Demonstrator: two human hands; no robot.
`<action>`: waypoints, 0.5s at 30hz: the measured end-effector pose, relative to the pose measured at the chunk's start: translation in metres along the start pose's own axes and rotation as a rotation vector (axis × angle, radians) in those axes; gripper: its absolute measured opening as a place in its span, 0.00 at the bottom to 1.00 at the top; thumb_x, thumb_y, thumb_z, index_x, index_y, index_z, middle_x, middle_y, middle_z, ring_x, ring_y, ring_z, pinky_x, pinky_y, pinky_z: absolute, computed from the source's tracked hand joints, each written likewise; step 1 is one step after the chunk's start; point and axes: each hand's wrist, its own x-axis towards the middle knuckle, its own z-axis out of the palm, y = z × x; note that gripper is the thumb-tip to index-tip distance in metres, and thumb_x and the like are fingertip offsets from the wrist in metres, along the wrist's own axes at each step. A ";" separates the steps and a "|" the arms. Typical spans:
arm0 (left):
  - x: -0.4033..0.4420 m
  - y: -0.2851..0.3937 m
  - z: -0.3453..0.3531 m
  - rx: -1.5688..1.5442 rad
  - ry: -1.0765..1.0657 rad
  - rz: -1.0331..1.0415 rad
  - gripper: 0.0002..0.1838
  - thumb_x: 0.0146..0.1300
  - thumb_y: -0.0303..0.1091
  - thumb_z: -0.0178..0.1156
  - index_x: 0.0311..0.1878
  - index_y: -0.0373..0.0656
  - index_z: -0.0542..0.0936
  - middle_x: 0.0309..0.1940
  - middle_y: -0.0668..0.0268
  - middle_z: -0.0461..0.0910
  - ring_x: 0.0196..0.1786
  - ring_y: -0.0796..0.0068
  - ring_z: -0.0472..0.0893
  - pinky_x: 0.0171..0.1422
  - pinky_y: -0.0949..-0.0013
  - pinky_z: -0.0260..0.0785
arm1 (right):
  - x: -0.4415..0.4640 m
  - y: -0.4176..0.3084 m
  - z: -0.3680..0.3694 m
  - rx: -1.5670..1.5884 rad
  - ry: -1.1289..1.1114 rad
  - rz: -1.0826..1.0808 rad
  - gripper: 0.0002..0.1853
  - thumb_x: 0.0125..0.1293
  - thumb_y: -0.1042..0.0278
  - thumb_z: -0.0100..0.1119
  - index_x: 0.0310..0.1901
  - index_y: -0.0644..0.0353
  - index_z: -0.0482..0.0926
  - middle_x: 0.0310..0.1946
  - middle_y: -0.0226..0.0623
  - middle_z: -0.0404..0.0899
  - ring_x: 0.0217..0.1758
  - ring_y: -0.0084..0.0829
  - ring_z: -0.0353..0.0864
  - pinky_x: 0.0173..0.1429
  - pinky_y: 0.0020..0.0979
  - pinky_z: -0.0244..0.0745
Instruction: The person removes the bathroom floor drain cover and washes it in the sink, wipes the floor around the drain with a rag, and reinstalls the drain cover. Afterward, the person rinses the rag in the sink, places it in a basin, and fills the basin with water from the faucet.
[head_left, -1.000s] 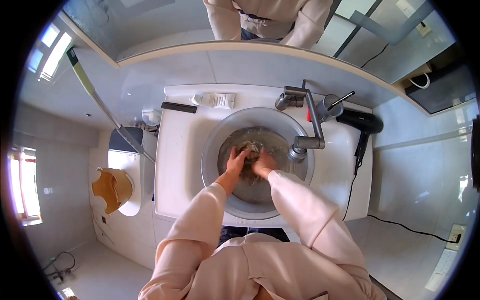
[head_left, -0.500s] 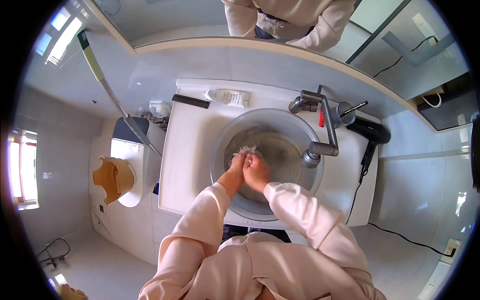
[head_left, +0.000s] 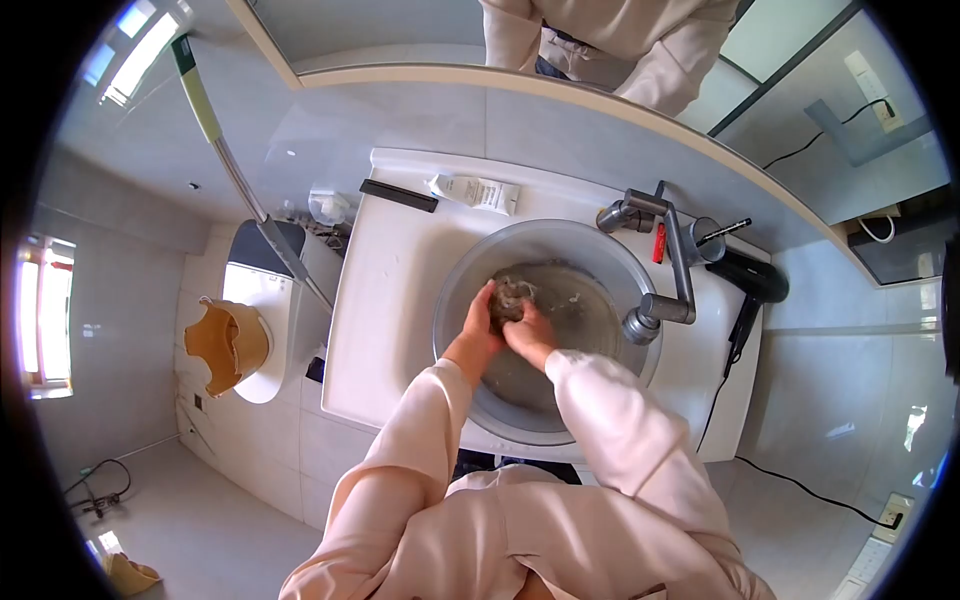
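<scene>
A grey basin of cloudy water sits in the white sink counter. My left hand and my right hand are low in the left half of the basin, on either side of a wet grey-brown bundle that looks like cloth. Both hands hold it at the water, with small splashes or suds around it. Part of the bundle and some fingertips are hidden.
A grey faucet reaches over the basin's right rim. A white tube and a black comb-like bar lie behind. Right of the faucet are a cup and a black hair dryer. A mop handle leans at left, near a tan bucket.
My hands were pressed tightly together over a pale splash. Now they are slightly apart, and the grey-brown bundle shows between them. The whole view has shifted a little.
</scene>
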 end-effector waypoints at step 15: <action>-0.024 -0.018 0.013 0.292 0.092 0.026 0.11 0.61 0.42 0.48 0.41 0.49 0.74 0.37 0.66 0.74 0.40 0.67 0.72 0.45 0.63 0.66 | -0.028 -0.008 -0.003 0.055 0.326 -0.128 0.22 0.64 0.52 0.39 0.28 0.61 0.77 0.25 0.51 0.77 0.33 0.55 0.75 0.39 0.47 0.69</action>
